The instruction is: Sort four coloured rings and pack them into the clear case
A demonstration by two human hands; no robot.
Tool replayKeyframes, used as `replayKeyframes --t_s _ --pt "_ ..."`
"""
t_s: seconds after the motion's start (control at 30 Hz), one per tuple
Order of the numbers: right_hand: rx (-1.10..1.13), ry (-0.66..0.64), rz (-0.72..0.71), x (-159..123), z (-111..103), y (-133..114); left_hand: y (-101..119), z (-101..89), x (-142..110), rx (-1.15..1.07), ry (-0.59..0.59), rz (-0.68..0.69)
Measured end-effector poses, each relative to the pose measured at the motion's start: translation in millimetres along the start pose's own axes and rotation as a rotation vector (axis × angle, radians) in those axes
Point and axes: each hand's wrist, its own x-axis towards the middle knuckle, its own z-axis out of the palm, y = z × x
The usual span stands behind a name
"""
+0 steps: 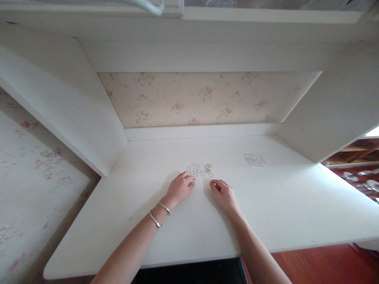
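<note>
Both hands are held half-curled at the rings (203, 174): the left hand (180, 188) beside them, the right hand (223, 193) just nearer; any grip cannot be told. Some rings are spread, some bunched, none visibly packed. Beyond, a clear packet (254, 159) is seen, nothing blocking.

One view only: head cam, worn on the person's head. It looked forward and down over the desk (183, 236), from above its front edge, far enough back to take in the back edge and front left corner. No second view shared the scene.
</note>
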Motion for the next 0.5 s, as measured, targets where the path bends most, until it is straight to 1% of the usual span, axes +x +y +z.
replayKeyframes --t_s 0.1,0.23,0.37,0.5 --pt "0.024 0.012 -0.005 1 0 3 6 10.1 21 0.112 -0.001 0.066" --pt "0.027 0.015 -0.023 2 -1 4 9 22.6 42 0.189 -0.026 0.114" --pt "0.036 0.009 -0.025 2 -2 2 7 31.4 52 0.177 -0.061 0.105" --pt "0.024 -0.013 -0.018 1 -4 0 5 35.2 54 0.159 -0.103 0.09"
